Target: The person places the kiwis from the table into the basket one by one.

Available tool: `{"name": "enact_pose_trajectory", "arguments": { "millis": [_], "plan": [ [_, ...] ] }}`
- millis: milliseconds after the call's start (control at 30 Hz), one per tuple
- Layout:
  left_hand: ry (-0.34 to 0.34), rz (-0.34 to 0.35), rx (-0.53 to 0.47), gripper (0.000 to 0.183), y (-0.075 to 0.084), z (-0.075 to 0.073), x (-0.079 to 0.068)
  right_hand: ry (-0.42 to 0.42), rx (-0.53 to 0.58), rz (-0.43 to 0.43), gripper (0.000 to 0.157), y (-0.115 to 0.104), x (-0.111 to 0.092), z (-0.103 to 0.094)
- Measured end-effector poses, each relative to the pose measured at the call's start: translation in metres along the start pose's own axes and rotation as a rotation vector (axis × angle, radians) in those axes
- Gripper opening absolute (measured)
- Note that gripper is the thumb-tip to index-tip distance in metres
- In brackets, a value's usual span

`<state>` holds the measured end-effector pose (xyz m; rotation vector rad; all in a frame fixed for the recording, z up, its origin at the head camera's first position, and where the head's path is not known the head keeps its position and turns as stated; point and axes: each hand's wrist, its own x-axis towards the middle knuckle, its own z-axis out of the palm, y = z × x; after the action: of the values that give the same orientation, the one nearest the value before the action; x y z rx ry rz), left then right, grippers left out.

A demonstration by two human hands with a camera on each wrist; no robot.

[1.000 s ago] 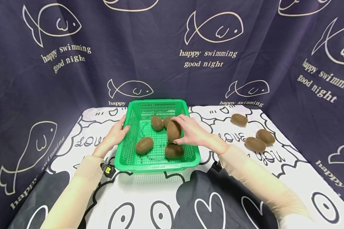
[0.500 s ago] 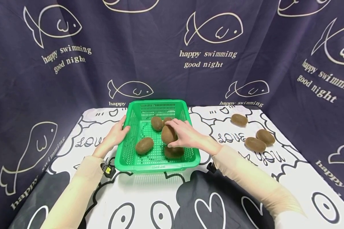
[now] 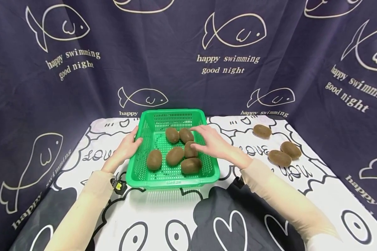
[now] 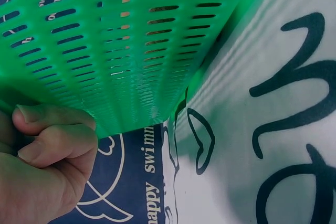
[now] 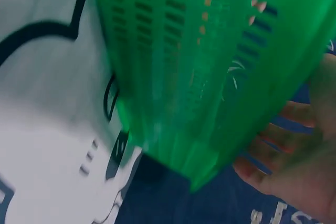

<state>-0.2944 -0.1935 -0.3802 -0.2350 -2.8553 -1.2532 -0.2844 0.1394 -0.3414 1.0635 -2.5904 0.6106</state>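
Note:
In the head view, several brown fuzzy kiwis sit inside a green plastic basket (image 3: 169, 183). One kiwi (image 3: 175, 156) lies mid-basket, another (image 3: 154, 159) to its left, and a third (image 3: 191, 165) near the front right. My right hand (image 3: 214, 142) reaches in over the right wall with fingers spread and slightly bent. Its thumb overlaps a kiwi (image 3: 189, 150) by that wall; the palm holds nothing. My left hand (image 3: 127, 146) grips the basket's left rim. In the left wrist view, its curled fingers (image 4: 65, 135) lie against the green wall.
Three more kiwis lie on the table to the right of the basket: one kiwi (image 3: 262, 131) toward the back, and a pair, the kiwi (image 3: 291, 150) touching the kiwi (image 3: 280, 158). A dark fish-print curtain (image 3: 188, 62) hangs behind the patterned tablecloth (image 3: 157, 223).
My right hand has let go of the kiwi it carried and drawn back rightward. A kiwi now lies mid-basket, and the leftmost one has shifted left and turned. My left hand stays put.

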Motion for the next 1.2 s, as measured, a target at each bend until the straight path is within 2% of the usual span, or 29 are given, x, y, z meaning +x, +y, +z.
{"name": "enact_pose_trajectory", "arguments": {
  "millis": [167, 300, 500, 667, 867, 1000, 1100, 1200],
  "plan": [
    [-0.003, -0.003, -0.002, 0.066, 0.000, 0.001, 0.000, 0.124, -0.012, 0.067, 0.047, 0.023, -0.019, -0.013],
    [0.001, -0.006, -0.010, 0.065, 0.001, 0.001, -0.001, 0.188, -0.054, 0.135, 0.049, 0.043, -0.042, -0.025],
    [0.001, -0.004, -0.003, 0.065, 0.002, 0.000, -0.001, 0.208, -0.169, 0.271, 0.052, 0.073, -0.078, -0.045],
    [0.002, -0.005, 0.003, 0.065, 0.001, 0.000, 0.000, 0.138, -0.270, 0.384, 0.057, 0.093, -0.107, -0.060],
    [-0.002, -0.019, -0.008, 0.065, 0.001, 0.001, 0.000, -0.067, -0.350, 0.592, 0.065, 0.110, -0.135, -0.074],
    [-0.004, -0.023, -0.012, 0.065, 0.000, 0.001, -0.001, -0.161, -0.347, 0.709, 0.069, 0.124, -0.151, -0.074],
    [-0.002, -0.021, -0.014, 0.065, 0.000, 0.001, -0.001, -0.199, -0.344, 0.742, 0.069, 0.132, -0.158, -0.074],
    [0.004, -0.021, -0.012, 0.065, 0.000, 0.001, -0.001, -0.218, -0.348, 0.723, 0.068, 0.135, -0.161, -0.074]
  ]
}}
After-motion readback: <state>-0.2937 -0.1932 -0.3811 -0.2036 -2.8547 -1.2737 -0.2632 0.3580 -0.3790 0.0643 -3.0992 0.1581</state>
